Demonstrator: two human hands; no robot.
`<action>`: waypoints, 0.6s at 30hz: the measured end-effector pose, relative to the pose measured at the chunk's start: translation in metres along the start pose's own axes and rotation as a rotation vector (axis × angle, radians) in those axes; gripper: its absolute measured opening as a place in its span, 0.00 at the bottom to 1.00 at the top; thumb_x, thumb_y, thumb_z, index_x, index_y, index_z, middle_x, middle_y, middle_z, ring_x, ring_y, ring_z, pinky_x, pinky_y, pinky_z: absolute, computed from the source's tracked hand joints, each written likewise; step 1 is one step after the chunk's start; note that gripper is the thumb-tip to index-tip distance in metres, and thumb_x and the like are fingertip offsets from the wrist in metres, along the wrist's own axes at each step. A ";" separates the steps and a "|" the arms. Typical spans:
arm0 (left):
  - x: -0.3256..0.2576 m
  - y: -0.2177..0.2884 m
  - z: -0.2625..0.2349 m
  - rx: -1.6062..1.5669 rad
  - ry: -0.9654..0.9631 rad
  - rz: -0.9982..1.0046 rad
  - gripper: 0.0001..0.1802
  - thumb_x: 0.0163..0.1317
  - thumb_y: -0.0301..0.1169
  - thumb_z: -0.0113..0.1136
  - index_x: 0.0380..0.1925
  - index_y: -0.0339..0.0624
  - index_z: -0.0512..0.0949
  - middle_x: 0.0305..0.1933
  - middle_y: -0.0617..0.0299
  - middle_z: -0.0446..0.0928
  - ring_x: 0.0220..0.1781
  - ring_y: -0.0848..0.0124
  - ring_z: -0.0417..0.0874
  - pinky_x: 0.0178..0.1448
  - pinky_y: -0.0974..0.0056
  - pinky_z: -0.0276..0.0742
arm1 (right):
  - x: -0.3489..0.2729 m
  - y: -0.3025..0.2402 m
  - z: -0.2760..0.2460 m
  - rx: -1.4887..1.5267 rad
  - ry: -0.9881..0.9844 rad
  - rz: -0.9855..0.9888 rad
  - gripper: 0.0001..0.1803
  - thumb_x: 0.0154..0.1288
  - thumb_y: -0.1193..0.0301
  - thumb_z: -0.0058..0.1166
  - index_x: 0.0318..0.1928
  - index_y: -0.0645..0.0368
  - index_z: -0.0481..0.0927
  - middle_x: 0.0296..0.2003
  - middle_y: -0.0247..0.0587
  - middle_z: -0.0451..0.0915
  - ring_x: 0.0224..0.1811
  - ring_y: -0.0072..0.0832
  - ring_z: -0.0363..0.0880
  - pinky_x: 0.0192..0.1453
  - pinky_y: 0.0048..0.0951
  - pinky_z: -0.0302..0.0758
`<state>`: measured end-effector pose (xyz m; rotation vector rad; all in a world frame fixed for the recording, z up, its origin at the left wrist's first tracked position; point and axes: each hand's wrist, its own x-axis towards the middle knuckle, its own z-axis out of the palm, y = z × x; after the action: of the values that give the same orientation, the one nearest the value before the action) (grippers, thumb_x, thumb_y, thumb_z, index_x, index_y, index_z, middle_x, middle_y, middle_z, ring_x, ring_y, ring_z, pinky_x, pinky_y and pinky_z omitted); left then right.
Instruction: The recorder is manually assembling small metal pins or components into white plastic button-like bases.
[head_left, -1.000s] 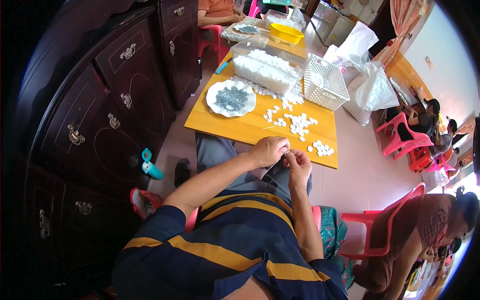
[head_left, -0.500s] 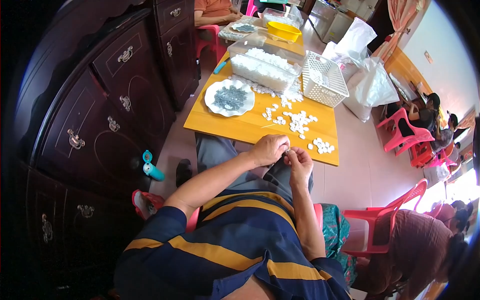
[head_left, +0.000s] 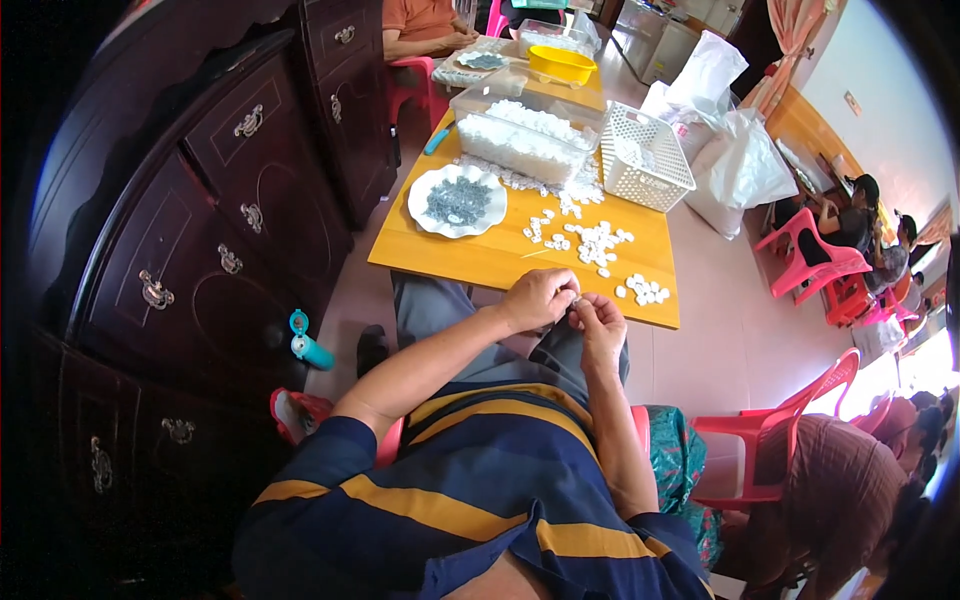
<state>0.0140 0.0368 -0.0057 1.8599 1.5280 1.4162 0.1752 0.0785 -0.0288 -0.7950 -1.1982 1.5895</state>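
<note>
My left hand (head_left: pixel 541 299) and my right hand (head_left: pixel 601 328) meet above my lap, just off the near edge of the yellow wooden table (head_left: pixel 440 250). Fingers of both are pinched together around something tiny that I cannot make out. Beyond them on the tabletop lie a loose pile of small white plastic pieces (head_left: pixel 600 243) and a smaller cluster of white pieces (head_left: pixel 646 290) by the right corner. A thin yellowish stick (head_left: pixel 536 253) lies closest to my left hand. Farther left sits a white scalloped plate (head_left: pixel 424 213) heaped with small grey-blue pieces (head_left: pixel 459 200).
A clear plastic bin (head_left: pixel 470 100) of white pieces and a white perforated basket (head_left: pixel 640 185) stand at the table's back. White sacks (head_left: pixel 735 180) rest on the floor to the right. Dark cabinets (head_left: pixel 200 220) line the left, near a teal bottle (head_left: pixel 315 350). Other people sit around.
My view has shifted slightly. Both hands keep the same pinched pose at the same spot, and the pieces on the table look unmoved.
</note>
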 end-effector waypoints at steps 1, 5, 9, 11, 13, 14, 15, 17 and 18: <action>0.001 -0.003 0.000 -0.057 0.011 -0.011 0.07 0.68 0.28 0.59 0.41 0.36 0.81 0.35 0.52 0.85 0.36 0.61 0.87 0.42 0.60 0.81 | 0.001 -0.001 -0.001 0.005 0.001 -0.002 0.05 0.71 0.77 0.60 0.44 0.65 0.82 0.30 0.34 0.83 0.28 0.19 0.78 0.35 0.19 0.75; 0.013 -0.006 -0.001 -0.048 0.098 -0.021 0.09 0.67 0.27 0.59 0.45 0.37 0.82 0.38 0.51 0.86 0.37 0.61 0.88 0.44 0.60 0.82 | 0.007 -0.006 -0.015 0.072 0.086 -0.041 0.06 0.68 0.78 0.62 0.44 0.63 0.81 0.30 0.34 0.82 0.28 0.20 0.78 0.35 0.21 0.74; 0.042 -0.003 0.020 0.229 -0.018 0.045 0.12 0.68 0.31 0.56 0.46 0.41 0.83 0.41 0.45 0.85 0.43 0.48 0.87 0.48 0.49 0.81 | 0.013 -0.017 -0.028 0.129 0.176 -0.092 0.06 0.67 0.79 0.62 0.43 0.63 0.80 0.31 0.34 0.82 0.28 0.20 0.78 0.35 0.21 0.73; 0.056 -0.016 0.034 0.287 -0.031 0.057 0.12 0.68 0.33 0.57 0.46 0.42 0.84 0.42 0.46 0.85 0.44 0.49 0.87 0.48 0.48 0.81 | 0.014 -0.018 -0.029 0.129 0.161 -0.098 0.06 0.67 0.79 0.62 0.44 0.62 0.80 0.32 0.34 0.82 0.29 0.20 0.78 0.35 0.21 0.73; 0.068 -0.024 0.047 0.334 -0.053 0.076 0.12 0.68 0.34 0.58 0.46 0.43 0.84 0.43 0.47 0.85 0.44 0.49 0.87 0.48 0.47 0.81 | 0.013 -0.020 -0.033 0.163 0.174 -0.107 0.06 0.68 0.78 0.62 0.44 0.62 0.81 0.33 0.34 0.82 0.30 0.20 0.78 0.36 0.20 0.74; 0.072 -0.029 0.052 0.382 -0.070 0.064 0.13 0.68 0.35 0.58 0.47 0.44 0.84 0.43 0.47 0.85 0.45 0.49 0.86 0.49 0.47 0.82 | 0.014 -0.021 -0.034 0.163 0.177 -0.108 0.06 0.68 0.78 0.62 0.44 0.62 0.81 0.33 0.34 0.82 0.30 0.20 0.78 0.36 0.20 0.74; 0.075 -0.030 0.058 0.428 -0.094 0.054 0.13 0.67 0.36 0.59 0.47 0.45 0.84 0.44 0.47 0.84 0.45 0.49 0.86 0.49 0.48 0.82 | 0.014 -0.022 -0.035 0.162 0.191 -0.103 0.06 0.68 0.78 0.62 0.44 0.62 0.81 0.33 0.34 0.82 0.30 0.20 0.78 0.36 0.20 0.74; 0.081 -0.034 0.065 0.445 -0.112 0.054 0.12 0.67 0.36 0.59 0.46 0.45 0.84 0.44 0.48 0.84 0.45 0.49 0.86 0.49 0.47 0.81 | 0.014 -0.024 -0.037 0.163 0.209 -0.097 0.06 0.69 0.77 0.61 0.44 0.62 0.81 0.33 0.34 0.82 0.30 0.20 0.79 0.37 0.20 0.74; 0.083 -0.034 0.066 0.465 -0.124 0.052 0.12 0.67 0.37 0.59 0.45 0.45 0.84 0.43 0.49 0.84 0.45 0.49 0.86 0.48 0.47 0.81 | 0.015 -0.024 -0.038 0.167 0.211 -0.098 0.05 0.69 0.77 0.61 0.44 0.61 0.81 0.33 0.34 0.82 0.30 0.20 0.79 0.36 0.20 0.74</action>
<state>0.0451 0.1425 -0.0225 2.2138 1.8731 0.9969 0.2120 0.1066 -0.0167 -0.7637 -0.9268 1.4644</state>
